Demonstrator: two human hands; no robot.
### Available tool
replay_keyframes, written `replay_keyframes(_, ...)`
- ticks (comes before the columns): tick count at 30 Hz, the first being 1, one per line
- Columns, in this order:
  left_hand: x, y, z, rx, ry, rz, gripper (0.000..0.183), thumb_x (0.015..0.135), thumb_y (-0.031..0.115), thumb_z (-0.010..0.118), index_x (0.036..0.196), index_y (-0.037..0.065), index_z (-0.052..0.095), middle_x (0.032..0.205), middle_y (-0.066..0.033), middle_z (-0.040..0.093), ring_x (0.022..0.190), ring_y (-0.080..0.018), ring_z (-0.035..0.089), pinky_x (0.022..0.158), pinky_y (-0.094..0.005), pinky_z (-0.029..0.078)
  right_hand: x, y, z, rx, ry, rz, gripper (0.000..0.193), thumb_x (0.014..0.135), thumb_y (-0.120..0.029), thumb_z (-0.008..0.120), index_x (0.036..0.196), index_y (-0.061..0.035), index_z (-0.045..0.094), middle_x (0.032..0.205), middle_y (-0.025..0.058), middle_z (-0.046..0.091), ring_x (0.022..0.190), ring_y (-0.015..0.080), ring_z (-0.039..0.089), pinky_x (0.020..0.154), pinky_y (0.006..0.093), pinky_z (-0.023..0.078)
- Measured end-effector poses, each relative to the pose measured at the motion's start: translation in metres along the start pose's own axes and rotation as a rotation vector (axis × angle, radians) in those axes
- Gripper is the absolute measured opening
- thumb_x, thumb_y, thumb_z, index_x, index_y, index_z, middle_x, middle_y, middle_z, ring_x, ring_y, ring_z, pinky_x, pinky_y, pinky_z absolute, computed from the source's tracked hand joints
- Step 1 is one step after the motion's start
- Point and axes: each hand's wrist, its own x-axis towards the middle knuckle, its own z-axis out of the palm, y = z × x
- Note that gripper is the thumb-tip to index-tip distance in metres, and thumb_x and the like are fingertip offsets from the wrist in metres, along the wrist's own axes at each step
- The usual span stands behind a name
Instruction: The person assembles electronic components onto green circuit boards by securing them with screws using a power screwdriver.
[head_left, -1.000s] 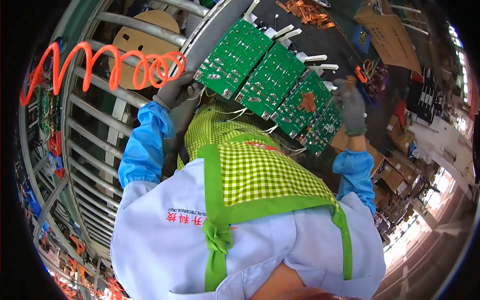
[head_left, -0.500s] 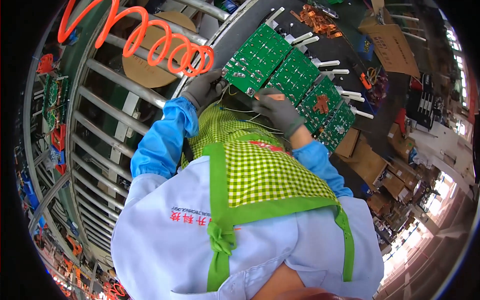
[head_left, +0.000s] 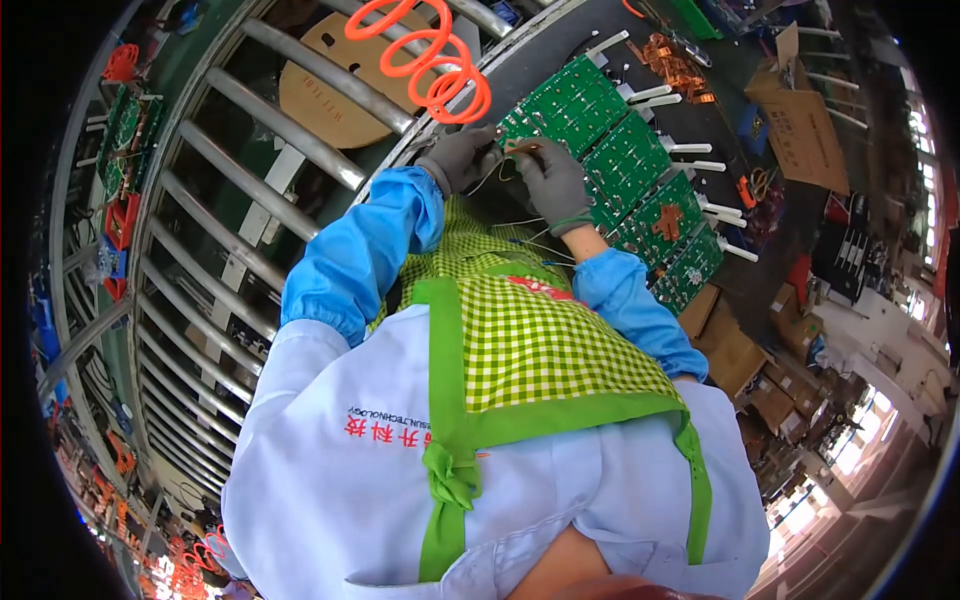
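Observation:
Both my hands wear grey gloves, and they meet at the near left corner of the leftmost green circuit board (head_left: 565, 105). My left hand (head_left: 462, 160) is closed at that corner, its fingertips pinched together; what they hold is too small to make out. A flat copper-coloured piece (head_left: 522, 147) is gripped between the thumb and fingers of my right hand (head_left: 552, 185), over the same corner. Thin white wires (head_left: 530, 222) run below the hands. Another copper-coloured piece (head_left: 668, 221) lies on a board farther right in the row.
More green boards (head_left: 628, 160) lie in a row, white strips (head_left: 690, 148) sticking out from their far side. Copper parts (head_left: 678, 70) are heaped beyond them. An orange coiled hose (head_left: 450, 80) hangs above a metal roller conveyor (head_left: 290, 145) at left. A cardboard box (head_left: 805, 130) stands at right.
My right hand has moved up and left with the copper-coloured piece, closer to my left hand at the board's corner. The whole view has shifted slightly.

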Motion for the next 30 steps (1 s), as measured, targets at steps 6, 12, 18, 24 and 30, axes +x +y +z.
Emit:
replay_keyframes(6, 0.004, -0.015, -0.027, 1.251, -0.131, 0.878, 0.022, 0.074, 0.000, 0.055, 0.096, 0.006, 0.053, 0.074, -0.0081, 0.051, 0.067, -0.0161, 0.049, 0.061, -0.0300, 0.041, 0.002, 0.011, 0.019, -0.138, 0.036, -0.221, 0.017, 0.084, -0.016, 0.056, 0.098, -0.0097, 0.062, 0.091, 0.0116, 0.062, 0.080, 0.0296, 0.061, 0.069, 0.0373, 0.049)
replay_keyframes(12, 0.014, -0.021, -0.035, 1.212, -0.096, 0.887, 0.030, 0.074, 0.002, 0.061, 0.102, 0.005, 0.052, 0.083, -0.0078, 0.054, 0.074, -0.0172, 0.055, 0.066, -0.0292, 0.046, 0.014, 0.018, 0.030, -0.367, 0.059, -0.165, 0.018, 0.085, -0.022, 0.054, 0.097, -0.0099, 0.061, 0.089, 0.0114, 0.062, 0.082, 0.0301, 0.059, 0.070, 0.0397, 0.047)
replay_keyframes(18, 0.017, -0.007, -0.031, 1.352, -0.202, 0.872, 0.034, 0.075, 0.007, 0.063, 0.108, 0.003, 0.054, 0.088, -0.0084, 0.058, 0.078, -0.0167, 0.059, 0.067, -0.0290, 0.047, 0.019, 0.015, 0.030, -0.519, 0.038, -0.162, 0.021, 0.082, -0.025, 0.054, 0.094, -0.0076, 0.059, 0.086, 0.0133, 0.061, 0.078, 0.0311, 0.060, 0.067, 0.0415, 0.048)
replay_keyframes(24, 0.034, 0.003, -0.035, 0.631, -0.247, 0.174, 0.015, 0.088, 0.006, 0.050, 0.100, 0.002, 0.058, 0.083, -0.0021, 0.056, 0.075, -0.0071, 0.055, 0.066, -0.0208, 0.047, 0.005, 0.017, 0.018, -0.487, -0.060, -0.158, 0.032, 0.083, -0.026, 0.055, 0.110, -0.0091, 0.056, 0.095, 0.0139, 0.060, 0.083, 0.0311, 0.059, 0.071, 0.0399, 0.049)
replay_keyframes(30, 0.018, 0.011, -0.013, -0.010, -0.122, -0.151, 0.012, 0.087, 0.015, 0.058, 0.091, 0.003, 0.057, 0.078, -0.0039, 0.056, 0.068, -0.0087, 0.055, 0.051, -0.0173, 0.044, -0.069, 0.065, -0.113, -0.547, 0.384, 0.150, 0.035, 0.081, -0.022, 0.061, 0.111, -0.0060, 0.057, 0.105, 0.0160, 0.059, 0.088, 0.0273, 0.062, 0.073, 0.0356, 0.049)
